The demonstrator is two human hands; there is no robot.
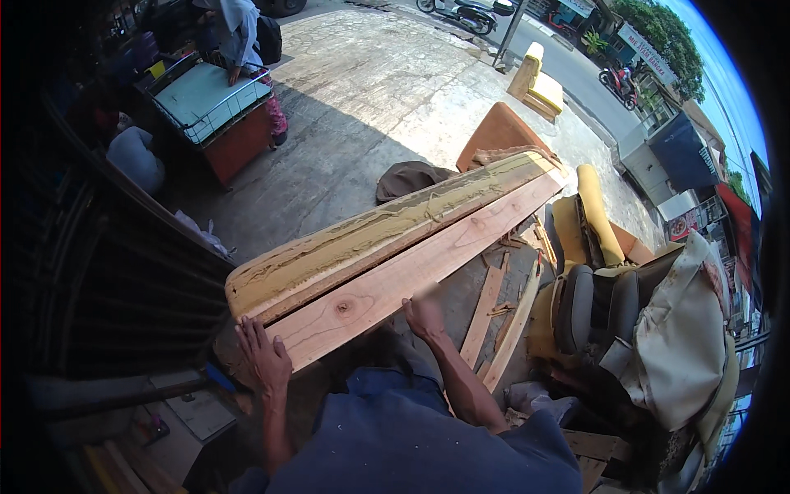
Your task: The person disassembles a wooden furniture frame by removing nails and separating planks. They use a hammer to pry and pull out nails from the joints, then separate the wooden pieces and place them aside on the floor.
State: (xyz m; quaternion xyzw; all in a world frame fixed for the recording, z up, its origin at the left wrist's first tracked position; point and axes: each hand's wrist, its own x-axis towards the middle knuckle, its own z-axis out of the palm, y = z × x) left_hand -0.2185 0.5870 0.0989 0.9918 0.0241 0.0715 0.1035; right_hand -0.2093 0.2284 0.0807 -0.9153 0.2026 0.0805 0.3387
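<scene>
A long, pale wooden plank (395, 280) with a dark knot lies slantwise before me. Along its far side runs a long padded piece (378, 221), its yellow foam torn and worn, with a narrow dark gap between the two. My left hand (265, 354) rests with fingers stretched out on the plank's near left end. At the plank's near edge, about halfway along, my right hand (425, 319) is closed, the thumb against the edge. Its fingertips are hidden and a blurred patch covers part of it.
Loose wood strips (506, 337) lie on the ground right of me, beside worn seat cushions (597, 300) and a pale cover (679, 337). Ahead stands a brown panel (502, 136). A person (239, 37) stands at a cart (206, 95) at the far left; another person (136, 156) crouches nearby.
</scene>
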